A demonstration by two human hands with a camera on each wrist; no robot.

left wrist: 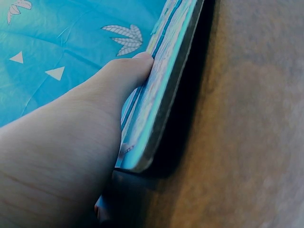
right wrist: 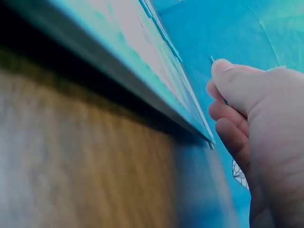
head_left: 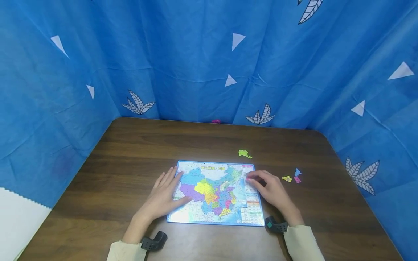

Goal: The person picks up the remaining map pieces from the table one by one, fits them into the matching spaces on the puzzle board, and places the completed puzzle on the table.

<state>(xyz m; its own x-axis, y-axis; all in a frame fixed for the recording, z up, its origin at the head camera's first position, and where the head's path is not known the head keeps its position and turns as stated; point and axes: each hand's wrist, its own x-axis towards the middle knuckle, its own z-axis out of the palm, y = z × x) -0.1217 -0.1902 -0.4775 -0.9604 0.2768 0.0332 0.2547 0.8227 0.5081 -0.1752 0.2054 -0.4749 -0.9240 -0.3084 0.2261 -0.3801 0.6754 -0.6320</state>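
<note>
A map puzzle board [head_left: 215, 219] with a blue rim and coloured province pieces lies flat on the table. My left hand [head_left: 166, 194] rests over its left edge, fingers straight and thumb spread across the map. In the left wrist view, the thumb [left wrist: 135, 69] presses on the board's face. Above the board's right side, my right hand [head_left: 269, 186] pinches a small pink puzzle piece [head_left: 248, 178] between thumb and fingertips. The right wrist view shows only a thin dark edge of that piece [right wrist: 212, 60] past the thumb, raised off the board.
A green puzzle piece [head_left: 244, 154] lies on the wooden table [head_left: 143, 141] behind the board. Right of my right hand lie a yellow piece [head_left: 287, 178], a blue piece [head_left: 298, 172] and a pink piece [head_left: 297, 179]. A blue curtain [head_left: 196, 54] hangs around the table's back and sides.
</note>
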